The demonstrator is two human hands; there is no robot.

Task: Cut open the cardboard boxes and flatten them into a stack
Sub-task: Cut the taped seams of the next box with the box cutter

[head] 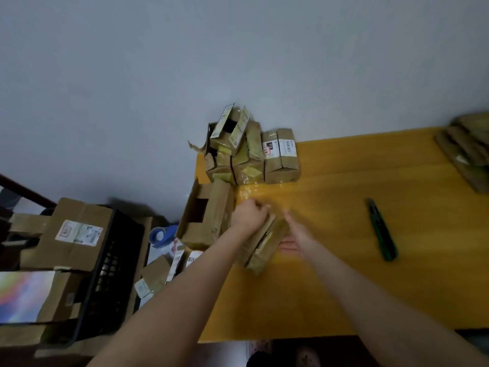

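Your left grip point(250, 213) is curled over the far end of the small box point(264, 243), clamping the cardboard there. Your right grip point(296, 234) lies against the box's right side, too blurred to tell whether it holds or only presses. The box lies tilted on the tabletop point(344, 287) near its left edge and looks partly collapsed. Expect it to be light and thin-walled, so it should fold along its creases with little force. The glossy tape on it may be slick and slow to tear, so take it by the bare cardboard edges and corners, not the taped faces. The knife point(382, 229) rests well apart to your right. Uncut boxes point(280, 160) are piled at the far left corner, and a flattened stack point(465, 149) sits far right.
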